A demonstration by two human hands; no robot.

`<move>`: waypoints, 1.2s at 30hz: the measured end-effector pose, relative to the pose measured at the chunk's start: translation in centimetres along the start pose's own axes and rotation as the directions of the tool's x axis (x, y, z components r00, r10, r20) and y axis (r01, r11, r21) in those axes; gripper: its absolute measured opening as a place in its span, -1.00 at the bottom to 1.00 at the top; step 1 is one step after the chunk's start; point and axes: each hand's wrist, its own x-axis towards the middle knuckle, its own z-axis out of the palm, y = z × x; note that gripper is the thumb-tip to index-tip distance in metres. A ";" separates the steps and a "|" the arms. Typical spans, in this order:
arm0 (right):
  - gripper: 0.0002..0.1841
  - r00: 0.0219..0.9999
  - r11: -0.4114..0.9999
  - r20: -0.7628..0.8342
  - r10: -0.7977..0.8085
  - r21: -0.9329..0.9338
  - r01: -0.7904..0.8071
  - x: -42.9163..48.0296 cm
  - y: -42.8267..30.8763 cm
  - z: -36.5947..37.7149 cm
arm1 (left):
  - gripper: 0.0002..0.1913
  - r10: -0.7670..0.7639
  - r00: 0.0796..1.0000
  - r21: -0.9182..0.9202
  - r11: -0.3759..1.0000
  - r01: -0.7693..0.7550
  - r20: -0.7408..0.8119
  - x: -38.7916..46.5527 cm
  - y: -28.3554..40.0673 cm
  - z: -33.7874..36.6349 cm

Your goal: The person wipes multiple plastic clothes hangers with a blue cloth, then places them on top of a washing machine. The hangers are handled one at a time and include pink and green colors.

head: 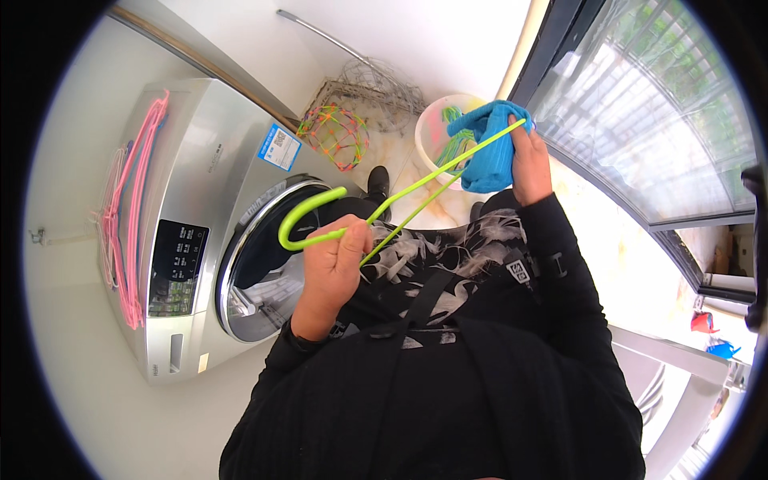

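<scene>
My left hand grips a lime-green clothes hanger at its neck, just below the curved hook. The hanger slants up to the right across my lap. At its far end my right hand holds a blue cloth, which looks folded or bunched. One end of the hanger lies over the cloth beside my right thumb. The fingers of my right hand are mostly hidden behind the cloth.
A silver front-loading washing machine stands to the left, with pink hangers on top. Beyond my feet are a pale bucket with striped cloth inside, a colourful lattice ball and a wire basket. A glass door is at right.
</scene>
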 end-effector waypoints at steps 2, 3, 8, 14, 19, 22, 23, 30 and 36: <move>-0.63 1.000 0.997 -0.022 0.014 0.073 -0.012 -1.5 0.3 -0.1 | -0.63 0.010 1.000 0.022 1.000 -0.010 -0.014 0.1 0.0 -0.3; -0.60 0.999 0.995 -0.009 -0.034 0.096 0.035 -2.2 0.5 -0.5 | -0.62 0.023 0.999 -0.001 1.000 -0.023 -0.040 0.1 0.0 -0.5; -0.60 0.979 0.818 0.205 -0.016 0.565 -0.105 -2.8 0.9 -3.3 | -0.56 -0.084 0.989 -0.023 0.996 0.082 -0.123 0.0 -0.4 -0.7; -0.61 0.906 0.754 0.329 0.267 0.514 -0.409 -5.4 1.1 -0.4 | -0.54 -0.088 0.993 -0.041 0.996 0.085 -0.084 -0.2 -0.3 -0.7; -0.57 0.968 0.875 0.106 0.227 0.415 -0.250 -3.9 -0.9 1.2 | -0.54 -0.083 0.994 -0.090 0.993 0.076 -0.076 -0.4 0.1 -0.5; -0.62 0.999 0.998 -0.046 -0.005 0.057 0.008 -2.6 -1.5 1.2 | -0.53 -0.071 0.997 -0.078 0.995 0.068 -0.038 -0.5 -0.1 -0.4; -0.61 0.996 0.980 0.001 -0.088 -0.177 0.087 -2.6 -1.5 1.3 | -0.53 -0.083 0.995 -0.074 0.994 0.079 -0.059 -0.5 -0.2 -0.4; -0.58 0.980 0.902 0.197 0.009 0.421 -0.093 -5.3 -0.8 1.5 | -0.52 -0.152 0.982 -0.124 0.983 0.138 -0.116 -0.5 -0.4 -0.6; -0.67 0.996 0.982 0.090 0.016 0.185 -0.033 -4.1 1.1 1.5 | -0.62 -0.104 0.993 -0.128 0.986 0.110 0.049 -0.6 0.0 -0.3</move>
